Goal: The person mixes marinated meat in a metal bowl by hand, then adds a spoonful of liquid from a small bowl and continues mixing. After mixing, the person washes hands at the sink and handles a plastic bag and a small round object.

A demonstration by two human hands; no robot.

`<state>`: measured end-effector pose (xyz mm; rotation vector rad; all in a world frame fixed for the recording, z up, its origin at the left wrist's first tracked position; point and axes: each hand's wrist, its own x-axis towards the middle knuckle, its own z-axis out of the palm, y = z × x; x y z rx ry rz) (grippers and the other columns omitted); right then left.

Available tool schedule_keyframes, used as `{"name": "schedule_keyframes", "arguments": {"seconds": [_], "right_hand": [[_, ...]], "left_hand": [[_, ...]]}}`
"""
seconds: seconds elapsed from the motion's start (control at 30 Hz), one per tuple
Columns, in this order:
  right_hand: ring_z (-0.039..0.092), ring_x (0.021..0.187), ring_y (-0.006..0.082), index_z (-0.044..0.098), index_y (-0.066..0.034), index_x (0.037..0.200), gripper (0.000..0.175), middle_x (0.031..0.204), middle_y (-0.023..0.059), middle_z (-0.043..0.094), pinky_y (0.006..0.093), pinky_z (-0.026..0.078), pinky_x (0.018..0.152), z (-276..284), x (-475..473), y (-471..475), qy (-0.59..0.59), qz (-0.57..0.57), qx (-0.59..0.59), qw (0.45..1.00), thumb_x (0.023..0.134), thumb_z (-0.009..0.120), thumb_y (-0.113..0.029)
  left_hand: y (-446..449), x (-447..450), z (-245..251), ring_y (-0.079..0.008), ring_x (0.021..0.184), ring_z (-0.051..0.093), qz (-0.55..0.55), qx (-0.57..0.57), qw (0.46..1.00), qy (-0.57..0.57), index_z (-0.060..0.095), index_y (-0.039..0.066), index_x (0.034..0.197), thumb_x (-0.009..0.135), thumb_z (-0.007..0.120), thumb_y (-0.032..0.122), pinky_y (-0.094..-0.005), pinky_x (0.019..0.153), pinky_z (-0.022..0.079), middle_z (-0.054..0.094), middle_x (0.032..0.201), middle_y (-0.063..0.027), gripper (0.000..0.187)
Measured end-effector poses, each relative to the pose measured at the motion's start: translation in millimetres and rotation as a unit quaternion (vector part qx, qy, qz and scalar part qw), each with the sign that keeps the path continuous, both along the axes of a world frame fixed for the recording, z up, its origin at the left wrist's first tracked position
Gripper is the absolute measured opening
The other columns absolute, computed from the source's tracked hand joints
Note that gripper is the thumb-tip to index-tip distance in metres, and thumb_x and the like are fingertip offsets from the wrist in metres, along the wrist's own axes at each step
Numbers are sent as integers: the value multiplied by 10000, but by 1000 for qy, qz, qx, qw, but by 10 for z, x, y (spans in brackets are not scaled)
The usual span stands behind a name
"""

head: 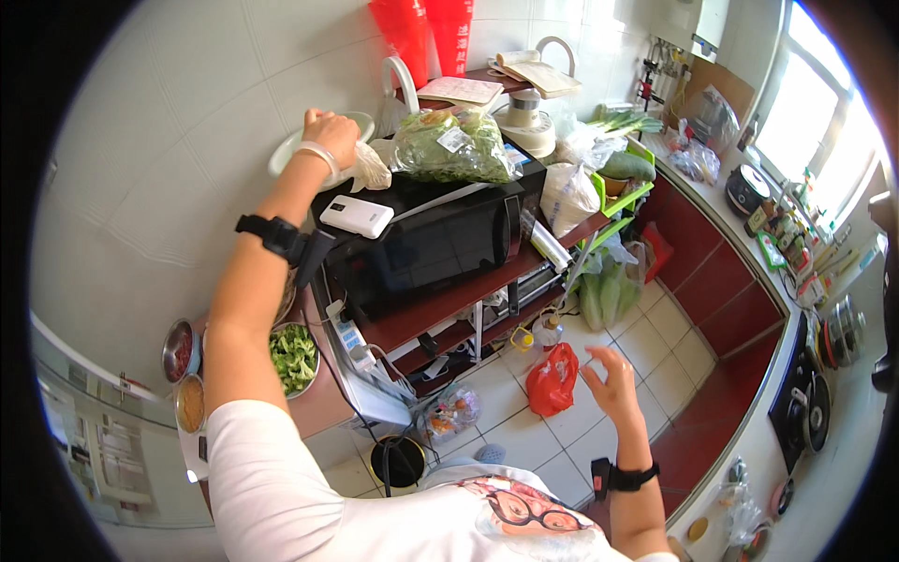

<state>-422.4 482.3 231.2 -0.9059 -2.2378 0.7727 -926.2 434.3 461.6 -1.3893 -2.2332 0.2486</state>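
My left hand [331,139] reaches over the left rear of a black microwave oven [428,263], above a pale oval dish [286,154]. Its fingers curl downward on the far side, so whatever is in them is hidden. A crumpled off-white plastic bag [371,168] lies right beside that hand. On the microwave top are a white phone or power bank [357,216] and a clear bag of leafy greens [455,146]. My right hand [611,383] hangs in the air over the tiled floor with its fingers apart and nothing in it. Below it, a red plastic bag [553,381] stands on the floor.
At the left, a bowl of broccoli [293,358] sits by a metal bowl [181,351]. A power strip [350,338] with cords hangs at the rack's side above a black bin [397,461]. Green vegetable baskets [625,200] adjoin the rack; a counter with a gas stove [790,393] curves right.
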Motion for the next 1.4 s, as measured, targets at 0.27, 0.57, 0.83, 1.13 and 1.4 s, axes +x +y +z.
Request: {"name": "schedule_keyframes", "arguments": {"seconds": [0.27,0.57,0.83,1.13,1.4], "right_hand": [[546,1149,292,530,-3,1264,729,1257,189,556,336,436,947,1233,-1156,145,128,123,46,983,702,804,-379],[624,849,113,608,16,1112,353,993,49,661,256,488,776,803,-384,67,200,234,-462,832,806,695,-137],[620,911,132,560,-16,1144,257,989,66,633,262,513,774,710,355,-49,323,113,-451,824,888,562,-41],[580,895,177,542,-39,1137,394,1017,65,606,305,469,773,406,1191,-29,56,-19,-128,990,842,674,-264],[615,761,263,656,-43,966,410,834,105,641,350,497,690,457,1410,-48,-55,-210,-67,974,646,796,-258]], "left_hand": [[-186,1592,222,-261,887,617,-348,-137,926,-47,673,107,771,706,637,103,-483,1063,283,634,739,-85,74],[123,2937,-319,-240,1165,532,-518,-211,828,-33,642,116,998,700,686,138,-523,1143,130,647,1007,-71,302],[240,3631,-729,-268,1192,516,-641,-112,759,30,421,13,1369,812,605,237,-533,1149,38,629,1099,-161,628],[750,4247,-1126,-263,886,633,-636,-208,740,-68,680,89,766,720,635,172,-442,967,382,666,891,-129,104],[967,5053,-1162,-341,823,659,-510,-416,742,-128,691,35,910,753,652,287,-400,734,531,675,856,-197,299]]}}
